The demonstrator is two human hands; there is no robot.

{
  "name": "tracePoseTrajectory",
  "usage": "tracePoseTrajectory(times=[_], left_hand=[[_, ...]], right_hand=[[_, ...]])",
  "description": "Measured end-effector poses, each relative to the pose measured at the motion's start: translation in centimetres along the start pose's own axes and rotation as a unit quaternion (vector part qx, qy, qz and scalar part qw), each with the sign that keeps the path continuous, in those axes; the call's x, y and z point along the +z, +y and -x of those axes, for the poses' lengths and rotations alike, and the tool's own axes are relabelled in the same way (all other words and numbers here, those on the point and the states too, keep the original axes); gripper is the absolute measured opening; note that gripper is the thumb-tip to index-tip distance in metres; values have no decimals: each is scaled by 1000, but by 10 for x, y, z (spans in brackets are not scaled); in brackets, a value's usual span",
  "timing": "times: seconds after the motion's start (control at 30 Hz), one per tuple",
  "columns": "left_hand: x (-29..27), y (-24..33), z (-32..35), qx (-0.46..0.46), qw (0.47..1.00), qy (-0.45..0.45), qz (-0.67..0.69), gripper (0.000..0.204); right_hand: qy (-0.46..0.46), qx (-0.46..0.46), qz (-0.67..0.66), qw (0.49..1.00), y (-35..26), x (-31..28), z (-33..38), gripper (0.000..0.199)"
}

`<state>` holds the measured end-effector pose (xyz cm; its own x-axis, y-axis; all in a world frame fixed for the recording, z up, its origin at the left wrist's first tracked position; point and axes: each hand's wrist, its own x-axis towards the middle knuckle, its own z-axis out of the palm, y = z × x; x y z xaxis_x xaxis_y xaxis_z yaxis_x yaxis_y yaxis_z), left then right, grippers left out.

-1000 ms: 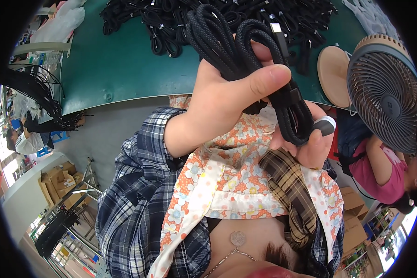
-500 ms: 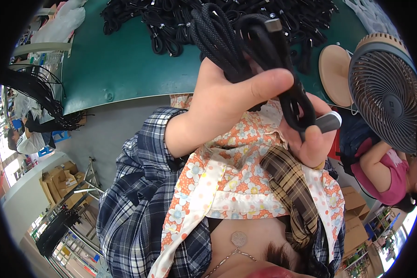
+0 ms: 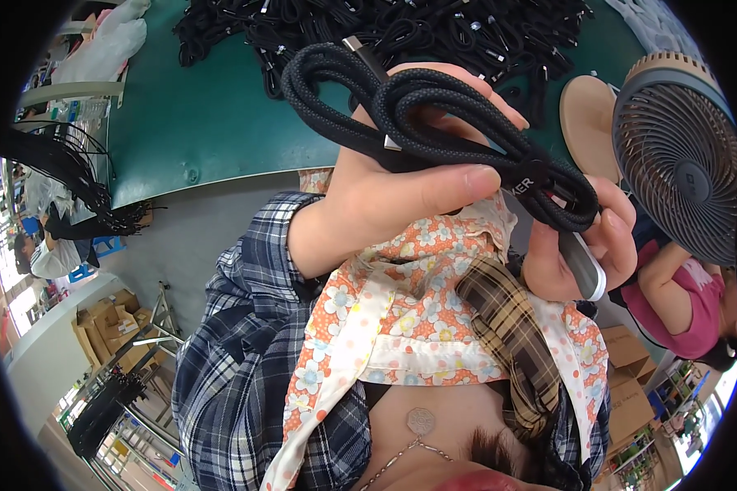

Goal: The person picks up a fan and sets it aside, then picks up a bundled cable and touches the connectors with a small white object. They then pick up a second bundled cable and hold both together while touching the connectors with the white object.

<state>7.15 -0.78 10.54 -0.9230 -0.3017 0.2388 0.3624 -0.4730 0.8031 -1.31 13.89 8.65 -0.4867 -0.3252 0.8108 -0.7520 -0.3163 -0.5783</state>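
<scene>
Left hand [image 3: 385, 192] and right hand [image 3: 555, 274], fingers curled, hold the black cable coil [image 3: 454, 150], now tipped further leftward.

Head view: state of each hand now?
Left hand: closed, holding a coiled black cable.
Right hand: closed, holding a small grey-and-white piece.

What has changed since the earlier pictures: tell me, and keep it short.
The strapped black braided cable has swung round: its upper loops went left, its lower end right and up. The right hand moved right, and the white-ended gray object in it turned to point downward. The left hand still grips the cable; the cable pile and desk fan stayed put.
</scene>
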Motion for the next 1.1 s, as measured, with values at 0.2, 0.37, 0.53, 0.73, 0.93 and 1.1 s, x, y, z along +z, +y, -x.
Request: tracePoseTrajectory(times=[0.2, 0.37, 0.53, 0.73, 0.93, 1.1], left_hand=[[-5, 1, -3, -31, 997, -69, -13, 53], [6, -4, -4, -95, 949, -9, 299, 45], [6, -14, -5, -109, 923, 14, 368, 53], [5, -21, -5, -82, 937, -49, 337, 59], [-2, -27, -5, -76, 910, -75, 400, 57], [-5, -25, -7, -112, 885, -83, 444, 59]], right_hand=[[-61, -87, 63, 992, 0, -8, -7, 44], [-78, -10, 85, 993, -4, -17, 1, 42], [-27, 27, 120, 992, -10, -11, -3, 40], [-94, 56, 146, 983, -10, 3, -2, 37], [-148, 93, 138, 975, -10, 5, -7, 37], [-202, 93, 114, 968, -14, 1, -9, 39]])
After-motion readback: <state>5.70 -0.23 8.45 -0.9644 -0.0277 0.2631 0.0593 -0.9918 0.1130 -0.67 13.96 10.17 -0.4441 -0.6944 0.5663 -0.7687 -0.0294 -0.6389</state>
